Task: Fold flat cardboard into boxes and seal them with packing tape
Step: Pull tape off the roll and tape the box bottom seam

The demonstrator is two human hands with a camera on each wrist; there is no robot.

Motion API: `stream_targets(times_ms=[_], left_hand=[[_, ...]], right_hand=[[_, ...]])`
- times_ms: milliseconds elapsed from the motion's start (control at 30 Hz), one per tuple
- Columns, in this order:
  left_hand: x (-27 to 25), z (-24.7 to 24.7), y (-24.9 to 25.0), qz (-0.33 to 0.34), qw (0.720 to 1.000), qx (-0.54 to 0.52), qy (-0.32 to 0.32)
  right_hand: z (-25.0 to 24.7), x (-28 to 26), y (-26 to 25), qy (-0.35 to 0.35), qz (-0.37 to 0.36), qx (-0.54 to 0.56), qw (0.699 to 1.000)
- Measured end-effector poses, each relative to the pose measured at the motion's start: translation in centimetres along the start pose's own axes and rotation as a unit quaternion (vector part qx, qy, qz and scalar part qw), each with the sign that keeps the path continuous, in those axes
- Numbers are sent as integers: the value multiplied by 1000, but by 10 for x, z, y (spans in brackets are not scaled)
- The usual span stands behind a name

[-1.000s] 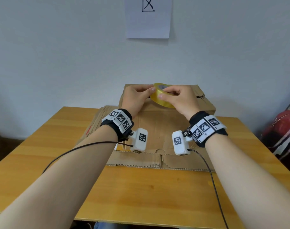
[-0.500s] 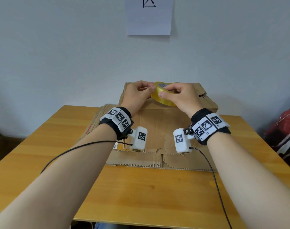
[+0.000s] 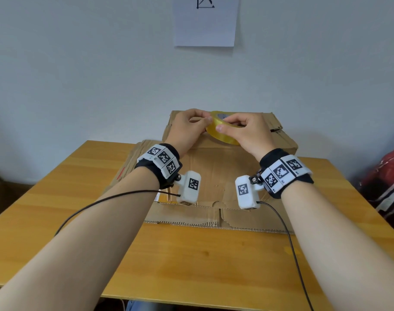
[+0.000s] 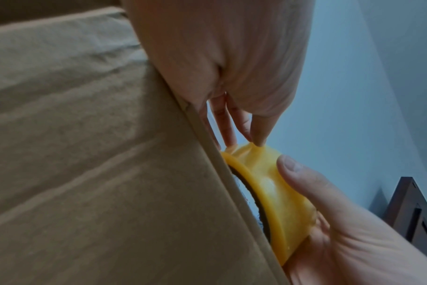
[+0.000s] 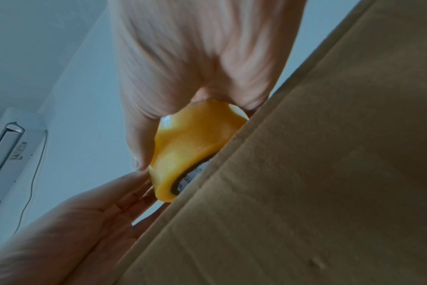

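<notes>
Tape roll: the yellow packing tape roll [image 3: 223, 131] sits tilted on top of the cardboard box [image 3: 216, 171], at the far edge.
Right hand: the right hand [image 3: 247, 133] wraps round the roll, thumb on the yellow side, fingers [image 3: 233, 120] curled over the top.
Left hand: the left hand [image 3: 187, 129] is at the roll's left side. Its thumb and fingertips [image 4: 257, 139] pinch the loose tape end [image 4: 252, 148], which looks a bit crinkled.
Which way: the roll is just right of the left fingers, so the tape would likely pull out leftward while the right hand holds the roll.
Box: it stands folded up on the tabletop [image 3: 191, 261], with flaps [image 3: 214, 215] lying flat toward the person.
Flat cardboard: more cardboard [image 3: 133, 162] lies to the box's left.
Wall: a paper sheet [image 3: 205, 21] hangs above.
</notes>
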State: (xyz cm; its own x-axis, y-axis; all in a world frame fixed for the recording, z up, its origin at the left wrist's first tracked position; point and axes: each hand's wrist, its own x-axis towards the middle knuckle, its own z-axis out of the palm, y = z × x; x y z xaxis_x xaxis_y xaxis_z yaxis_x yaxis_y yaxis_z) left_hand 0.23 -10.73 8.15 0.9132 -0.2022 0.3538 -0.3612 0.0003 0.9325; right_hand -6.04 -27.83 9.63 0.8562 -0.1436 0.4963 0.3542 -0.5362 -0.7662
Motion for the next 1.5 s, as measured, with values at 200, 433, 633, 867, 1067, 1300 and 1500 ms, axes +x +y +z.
stream_targets(times_ms=[200,433,633,867,1067,1300,1500], left_hand=[[-1,0,0,-3,1000,-21,3],[-2,1,1,6,1000,-8,0],[1,1,0,6,1000,8,-10],[-2,2,3,22,998,41,-38],[-1,2,2,0,1000,-4,-22],[-4,4,4,-8,1000,-25,-8],[-3,4,4,-2,1000,-10,-10]], right_hand=[[0,-2,-1,1,4,-1,1000],[-1,-1,0,-2,12,3,1000],[-2,-1,-1,-11,24,6,1000],[-3,-1,-1,-9,37,19,999],[-3,-1,-2,-4,43,30,999],[-2,-3,-2,7,41,33,999],[-3,-3,-2,9,38,32,999]])
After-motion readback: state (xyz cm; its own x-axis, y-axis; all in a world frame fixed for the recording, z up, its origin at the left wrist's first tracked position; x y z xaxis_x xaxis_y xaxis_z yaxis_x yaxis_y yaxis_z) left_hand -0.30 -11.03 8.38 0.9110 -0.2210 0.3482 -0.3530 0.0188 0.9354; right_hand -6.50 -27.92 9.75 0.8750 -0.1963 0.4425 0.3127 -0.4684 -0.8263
